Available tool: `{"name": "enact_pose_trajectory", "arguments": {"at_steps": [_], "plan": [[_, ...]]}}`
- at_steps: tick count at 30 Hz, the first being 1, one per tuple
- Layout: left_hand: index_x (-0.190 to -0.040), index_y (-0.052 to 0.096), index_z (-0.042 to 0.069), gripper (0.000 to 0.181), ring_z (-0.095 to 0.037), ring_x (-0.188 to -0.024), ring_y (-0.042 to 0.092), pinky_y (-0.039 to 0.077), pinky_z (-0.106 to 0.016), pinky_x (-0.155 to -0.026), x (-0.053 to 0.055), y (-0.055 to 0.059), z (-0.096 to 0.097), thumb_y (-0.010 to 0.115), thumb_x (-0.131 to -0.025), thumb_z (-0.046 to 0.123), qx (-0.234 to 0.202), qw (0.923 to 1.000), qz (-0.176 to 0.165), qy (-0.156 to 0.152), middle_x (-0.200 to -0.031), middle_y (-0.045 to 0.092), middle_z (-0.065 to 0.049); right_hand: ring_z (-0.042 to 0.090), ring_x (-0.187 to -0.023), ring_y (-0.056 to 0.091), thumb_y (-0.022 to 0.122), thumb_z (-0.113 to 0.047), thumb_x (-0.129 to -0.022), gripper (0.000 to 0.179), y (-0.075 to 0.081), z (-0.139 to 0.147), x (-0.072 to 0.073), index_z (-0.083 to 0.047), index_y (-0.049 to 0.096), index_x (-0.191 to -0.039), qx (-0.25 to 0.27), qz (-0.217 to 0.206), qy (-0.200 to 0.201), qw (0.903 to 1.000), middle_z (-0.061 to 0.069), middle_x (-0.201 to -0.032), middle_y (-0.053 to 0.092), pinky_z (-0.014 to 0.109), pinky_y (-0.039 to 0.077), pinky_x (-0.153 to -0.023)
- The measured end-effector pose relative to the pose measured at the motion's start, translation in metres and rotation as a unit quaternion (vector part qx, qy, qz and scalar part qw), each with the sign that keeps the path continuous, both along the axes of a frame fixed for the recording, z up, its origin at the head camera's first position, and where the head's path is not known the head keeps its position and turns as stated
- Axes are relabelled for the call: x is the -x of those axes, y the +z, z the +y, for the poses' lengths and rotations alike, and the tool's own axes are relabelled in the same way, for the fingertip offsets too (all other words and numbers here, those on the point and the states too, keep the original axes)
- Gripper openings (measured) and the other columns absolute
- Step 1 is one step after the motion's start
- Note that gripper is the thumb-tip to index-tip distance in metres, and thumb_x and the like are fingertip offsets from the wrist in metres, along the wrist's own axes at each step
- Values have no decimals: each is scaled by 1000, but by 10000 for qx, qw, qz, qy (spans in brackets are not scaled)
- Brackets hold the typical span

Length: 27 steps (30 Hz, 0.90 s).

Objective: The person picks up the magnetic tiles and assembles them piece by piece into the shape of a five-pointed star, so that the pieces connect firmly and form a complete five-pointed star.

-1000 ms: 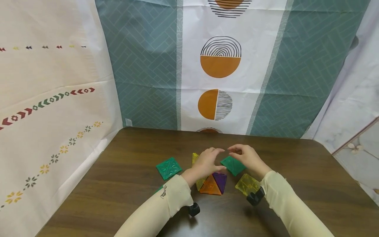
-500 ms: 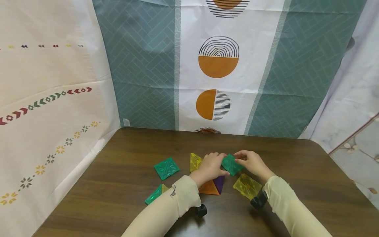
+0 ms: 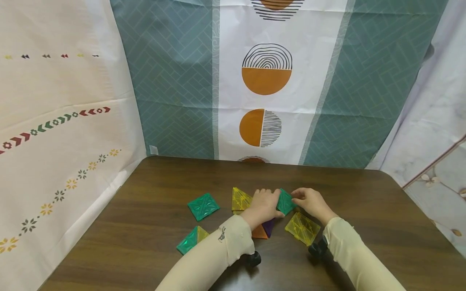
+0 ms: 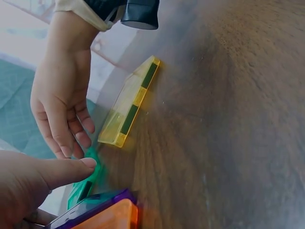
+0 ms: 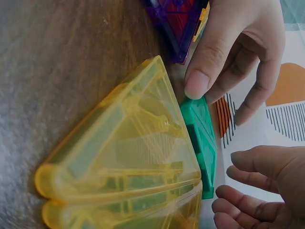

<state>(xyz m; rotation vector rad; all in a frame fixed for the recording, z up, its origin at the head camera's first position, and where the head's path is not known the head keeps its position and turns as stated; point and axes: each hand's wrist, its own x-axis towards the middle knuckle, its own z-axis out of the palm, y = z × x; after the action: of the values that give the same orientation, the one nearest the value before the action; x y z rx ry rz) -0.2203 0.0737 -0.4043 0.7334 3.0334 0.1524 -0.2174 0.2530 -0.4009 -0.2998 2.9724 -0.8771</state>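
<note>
Two green triangular magnetic tiles (image 3: 285, 202) lie together as a square between the two hands. My left hand (image 3: 263, 204) holds the left corner of this green square, thumb on the near side and fingers on the far side. Its fingertips are partly hidden in the head view. My right hand (image 3: 312, 205) is at the right edge of the green tiles, fingers loosely bent; firm contact cannot be made out. Under the left hand and wrist lie yellow (image 3: 240, 199), orange (image 3: 259, 232) and purple (image 3: 268, 227) triangular tiles, partly covered.
A yellow tile square (image 3: 303, 228) lies just in front of the right hand. To the left are another green tile square (image 3: 204, 206) and a green-and-yellow pair (image 3: 191, 240), partly behind the left sleeve. Patterned cloths hang behind the brown table (image 3: 153, 226).
My left hand has moved right and nearer, onto the left corner of the green tiles. My right hand has lowered towards their right edge. The green-and-yellow pair has come into view.
</note>
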Motion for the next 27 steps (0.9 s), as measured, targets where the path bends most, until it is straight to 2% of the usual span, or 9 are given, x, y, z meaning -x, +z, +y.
{"name": "enact_pose_trajectory", "arguments": {"at_steps": [7,13,21,27], "plan": [[-135,47,23,75,-20,-111,58,43,-36,-101,2,-4,7,71,-76,61,194,9998,13,92,-119,64,-2,36,-97,65,62,-13,-92,29,-3,0,2,5,64,-115,-65,-106,19,9999,22,-108,69,45,55,-81],[-134,47,23,74,-19,-105,59,44,-34,-96,4,-4,9,71,-75,61,243,9995,181,12,-114,65,-2,35,-95,66,63,-14,-91,31,-3,-2,4,8,65,-114,-101,-146,7,9998,23,-107,69,45,56,-81],[-136,46,23,77,-20,-103,59,43,-34,-94,5,-4,8,73,-75,60,79,9993,304,-180,-114,66,-4,34,-93,67,61,-14,-92,33,-2,0,5,9,64,-115,-87,-297,-47,9995,24,-109,68,44,56,-78],[-139,45,22,78,-20,-102,59,43,-33,-93,3,-1,6,75,-75,57,-200,9986,427,-257,-113,66,-4,31,-92,66,60,-15,-93,29,-1,4,5,6,66,-113,112,-201,-142,9996,21,-106,69,43,56,-78]]}}
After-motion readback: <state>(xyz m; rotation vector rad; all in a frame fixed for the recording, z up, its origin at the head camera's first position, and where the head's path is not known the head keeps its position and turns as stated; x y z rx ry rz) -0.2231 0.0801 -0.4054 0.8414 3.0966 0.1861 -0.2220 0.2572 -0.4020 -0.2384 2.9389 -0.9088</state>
